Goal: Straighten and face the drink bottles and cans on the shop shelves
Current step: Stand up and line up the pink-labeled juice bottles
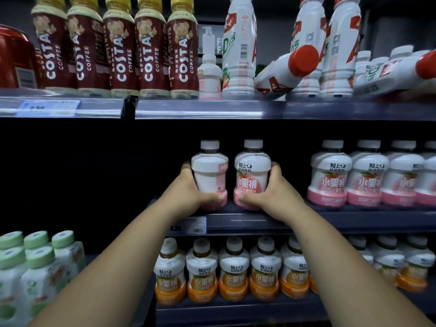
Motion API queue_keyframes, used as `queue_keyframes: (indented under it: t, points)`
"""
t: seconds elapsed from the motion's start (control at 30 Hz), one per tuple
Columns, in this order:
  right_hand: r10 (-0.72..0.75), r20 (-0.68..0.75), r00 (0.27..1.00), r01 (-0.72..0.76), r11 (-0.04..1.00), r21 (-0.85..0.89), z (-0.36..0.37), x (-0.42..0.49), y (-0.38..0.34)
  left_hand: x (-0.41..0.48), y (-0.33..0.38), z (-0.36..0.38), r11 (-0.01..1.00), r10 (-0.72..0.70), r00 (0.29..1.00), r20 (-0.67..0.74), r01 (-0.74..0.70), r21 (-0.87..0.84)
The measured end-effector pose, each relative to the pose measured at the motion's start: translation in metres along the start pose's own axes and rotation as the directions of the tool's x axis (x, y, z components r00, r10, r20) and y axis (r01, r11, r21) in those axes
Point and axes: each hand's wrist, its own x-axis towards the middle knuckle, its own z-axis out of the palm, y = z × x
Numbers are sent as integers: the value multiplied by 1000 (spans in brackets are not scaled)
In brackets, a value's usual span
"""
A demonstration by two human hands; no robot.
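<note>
Two small pink-and-white juice bottles stand side by side at the front of the middle shelf (247, 219). My left hand (188, 190) grips the left bottle (210, 171), whose label is turned sideways. My right hand (271, 192) grips the right bottle (252, 171), whose label faces me. Both bottles are upright and nearly touch. To the right stands a row of the same pink bottles (368, 175), labels forward.
The top shelf holds a row of Costa coffee bottles (120, 50), tall white bottles with red caps, two of them toppled (285, 72) (396, 72). Orange juice bottles (233, 272) fill the lower shelf. Green-capped bottles (37, 260) stand at lower left. The middle shelf's left part is dark.
</note>
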Motion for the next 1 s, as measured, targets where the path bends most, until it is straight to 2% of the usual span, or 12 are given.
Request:
queue_keyframes:
  t: [0.07, 0.2, 0.33, 0.5, 0.6, 0.73, 0.87, 1.0]
  points:
    - [-4, -10, 1000, 4, 1000, -13, 0, 0, -1, 1, -2, 1, 998, 3, 1000, -28, -1, 69]
    - [-9, -14, 1000, 9, 1000, 0, -3, -1, 1, 2, -3, -7, 998, -40, 996, 76, 44, -46]
    - [-17, -19, 1000, 17, 1000, 6, -4, -3, -1, -2, 4, -1, 997, -43, 999, -19, 44, 69]
    - [-24, -22, 999, 24, 1000, -1, -3, -4, 1, 1, 4, -2, 998, -53, 997, 61, 55, -26]
    - [-24, -28, 999, 24, 1000, 0, -2, -4, 3, -2, 5, 5, 986, -34, 999, -28, 38, 164]
    - [-43, -27, 999, 43, 999, 2, -4, -5, 3, -4, 4, 7, 989, -61, 998, -5, 61, 138]
    - [-65, -13, 998, 65, 998, -2, -5, -6, 3, -10, 11, 12, 952, -58, 995, -81, 79, 295]
    - [-91, 41, 995, 87, 992, 95, -11, 4, 10, -9, 15, 13, 944, -65, 992, -107, 95, 317]
